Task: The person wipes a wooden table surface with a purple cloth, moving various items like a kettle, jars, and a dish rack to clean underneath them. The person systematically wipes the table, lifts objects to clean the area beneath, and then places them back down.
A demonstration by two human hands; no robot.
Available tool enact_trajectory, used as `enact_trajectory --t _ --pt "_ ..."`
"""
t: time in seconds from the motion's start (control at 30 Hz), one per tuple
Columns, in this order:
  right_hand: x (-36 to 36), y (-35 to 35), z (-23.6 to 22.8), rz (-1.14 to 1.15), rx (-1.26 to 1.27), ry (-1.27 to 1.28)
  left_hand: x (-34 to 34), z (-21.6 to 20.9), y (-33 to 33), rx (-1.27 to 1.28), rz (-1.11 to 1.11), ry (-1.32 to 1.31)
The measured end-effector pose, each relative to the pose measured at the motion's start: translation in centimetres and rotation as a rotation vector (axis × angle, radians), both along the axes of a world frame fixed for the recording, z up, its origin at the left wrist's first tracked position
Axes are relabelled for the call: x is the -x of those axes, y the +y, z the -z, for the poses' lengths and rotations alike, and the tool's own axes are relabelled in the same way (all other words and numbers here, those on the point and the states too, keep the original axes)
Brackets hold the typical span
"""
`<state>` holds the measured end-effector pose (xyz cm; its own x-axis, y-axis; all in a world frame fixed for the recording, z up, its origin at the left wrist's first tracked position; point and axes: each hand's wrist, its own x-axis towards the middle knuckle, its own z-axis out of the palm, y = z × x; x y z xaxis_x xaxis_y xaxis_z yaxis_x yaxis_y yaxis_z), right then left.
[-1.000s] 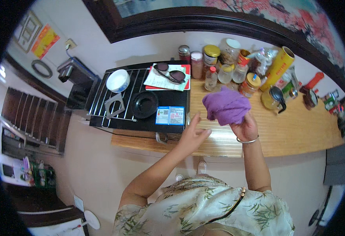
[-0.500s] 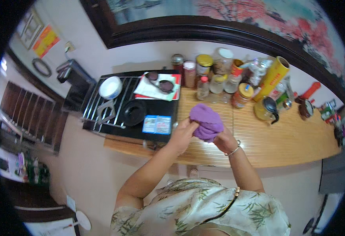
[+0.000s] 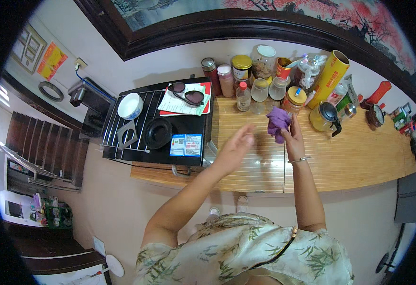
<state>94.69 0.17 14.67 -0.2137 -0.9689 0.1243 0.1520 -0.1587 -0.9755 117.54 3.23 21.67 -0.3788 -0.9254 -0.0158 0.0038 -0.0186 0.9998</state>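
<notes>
Bunched in my right hand (image 3: pixel 294 138) is a purple cloth (image 3: pixel 278 124), held above the wooden counter (image 3: pixel 255 164). My left hand (image 3: pixel 236 148) is apart from it, to the left, with fingers stretched out and nothing in them. Just beyond the cloth stands a jar with a gold lid (image 3: pixel 294 99). A small bottle with a red cap (image 3: pixel 243 97) and upturned glasses (image 3: pixel 259 90) stand further back. To the right of my right hand is a glass pitcher with a black lid (image 3: pixel 323 117).
At the left, a black oven (image 3: pixel 207 129) carries a metal rack, a white bowl (image 3: pixel 130 106), a black round dish (image 3: pixel 158 133), papers and sunglasses (image 3: pixel 193 98). A yellow tube (image 3: pixel 329 78) leans at the back. A red-handled item (image 3: pixel 378 92) lies at the right.
My left hand has let go of the purple cloth and opened. My right hand has moved to the right and away from me, carrying the cloth, now more crumpled.
</notes>
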Motion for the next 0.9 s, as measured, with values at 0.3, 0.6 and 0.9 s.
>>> enact_trajectory --t 0.3,0.6,0.9 --pt "-14.2 -0.2 -1.1 -0.335 -0.082 0.13 -16.3 -5.3 1.5 0.142 -0.509 0.029" --pt "-22.1 -3.3 4.6 -0.391 -0.244 -0.076 -35.3 -7.3 2.8 0.216 -0.812 -0.002" --pt "-22.5 -2.4 1.5 -0.141 -0.341 -0.173 -53.3 -1.5 -3.4 -0.005 -0.769 -0.017"
